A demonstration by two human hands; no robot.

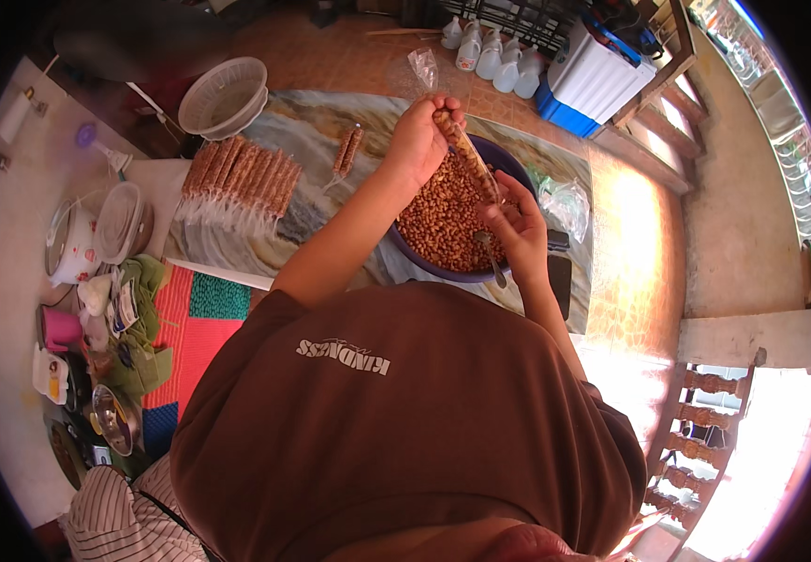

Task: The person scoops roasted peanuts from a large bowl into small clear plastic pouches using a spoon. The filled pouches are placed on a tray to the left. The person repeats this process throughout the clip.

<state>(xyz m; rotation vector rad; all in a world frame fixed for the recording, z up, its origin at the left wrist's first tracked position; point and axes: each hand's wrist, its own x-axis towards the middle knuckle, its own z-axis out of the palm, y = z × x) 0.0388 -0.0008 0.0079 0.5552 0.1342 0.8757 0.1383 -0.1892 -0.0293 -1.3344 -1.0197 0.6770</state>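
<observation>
A slim clear plastic bag filled with peanuts [474,163] is stretched slantwise between my two hands, above a purple basin [416,261] full of loose peanuts [440,218]. My left hand [425,137] grips its upper end, near the top of the picture. At its lower end are the fingers of my right hand [519,223], thumb and fingertips against the plastic. A metal spoon [492,260] rests at the near side of the basin. Left of the basin lies a row of filled peanut bags [240,179], with a smaller bundle of filled bags [348,149] apart from it.
A marbled table top [307,112] holds the basin, a clear plastic tub [224,98] at its far left corner, crumpled clear plastic bags [565,205] and a dark phone-like object [558,284] at right. Plastic jugs [507,70] stand beyond on the floor.
</observation>
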